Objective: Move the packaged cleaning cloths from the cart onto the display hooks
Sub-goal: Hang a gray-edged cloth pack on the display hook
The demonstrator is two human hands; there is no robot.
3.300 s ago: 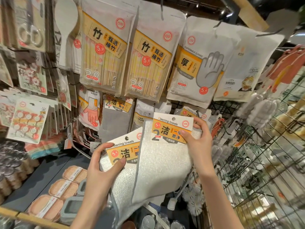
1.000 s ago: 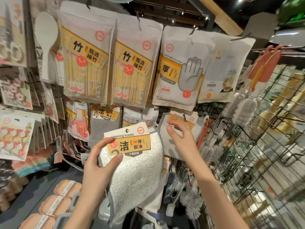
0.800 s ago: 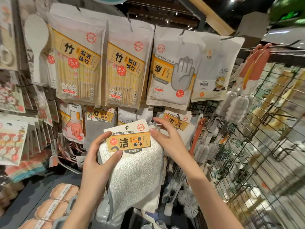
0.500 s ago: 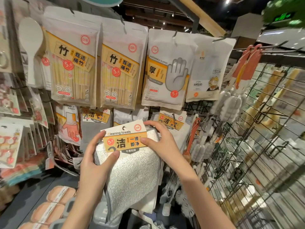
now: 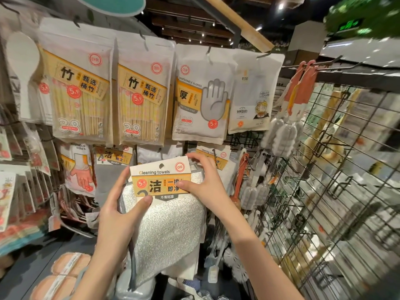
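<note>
A white cleaning cloth pack (image 5: 168,224) with an orange and white header card reading "Cleaning towels" is held up in front of the display. My left hand (image 5: 121,213) grips its left side, thumb under the card. My right hand (image 5: 205,182) pinches the card's right end, thumb on the front and fingers over the top edge. Behind my right hand another cleaning cloth pack (image 5: 213,154) hangs on a hook. A grey cloth pack (image 5: 112,165) hangs to the left. The cart is out of view.
Chopstick packs (image 5: 142,105), a disposable glove pack (image 5: 201,98) and another pouch (image 5: 253,94) hang in the row above. Bottle brushes (image 5: 281,135) hang on the wire grid (image 5: 324,191) at right. Round sponges (image 5: 65,269) lie on the lower shelf at left.
The second pack that my right hand held now hangs on a hook. My right hand came back and took the card's right end of the pack in my left hand.
</note>
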